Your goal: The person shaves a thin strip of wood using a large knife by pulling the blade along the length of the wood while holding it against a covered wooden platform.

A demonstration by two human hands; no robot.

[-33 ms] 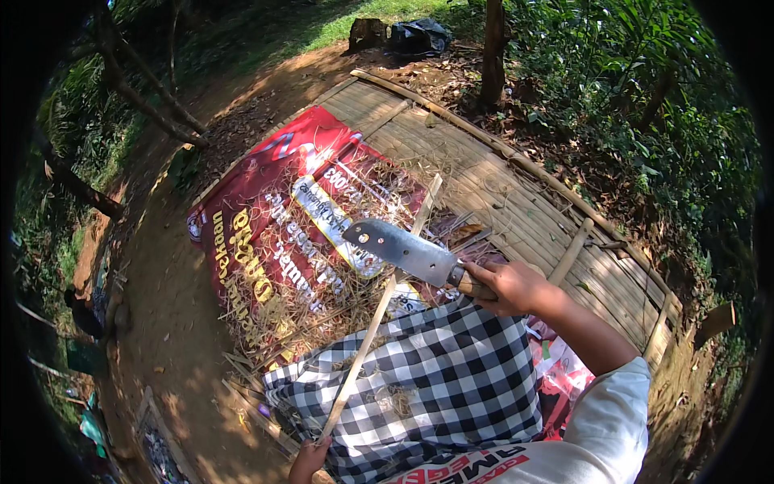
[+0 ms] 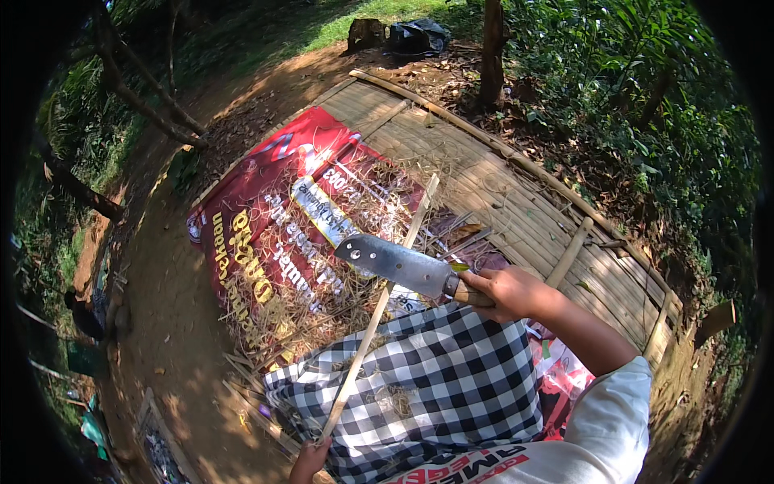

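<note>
The right hand (image 2: 509, 293) is gripping the wooden handle of a broad-bladed knife (image 2: 399, 264), with fingers wrapped shut around it; the left hand (image 2: 310, 461) is pinching the near end of a long, thin bamboo strip (image 2: 360, 359), low down by the picture's edge; the strip is slanting up over the black-and-white checked cloth (image 2: 451, 363) and on over the red banner (image 2: 310, 133), where bamboo shavings (image 2: 379, 173) are lying; the blade is passing over the upper part of the strip, but I cannot tell if they are touching.

For good, safe work, I think the left hand should be staying far down the strip, as it is doing here, well away from the blade; the strip should be lying still, the knife grip should be staying firm, and the sharp edge should be pointing away from fingers and lap.

Compared with the earlier frame, the knife is sitting a bit lower, with its tip a little more to the left; a small green leaf (image 2: 459, 266) is now showing just above the handle; the left hand and the strip are staying almost the same.
</note>
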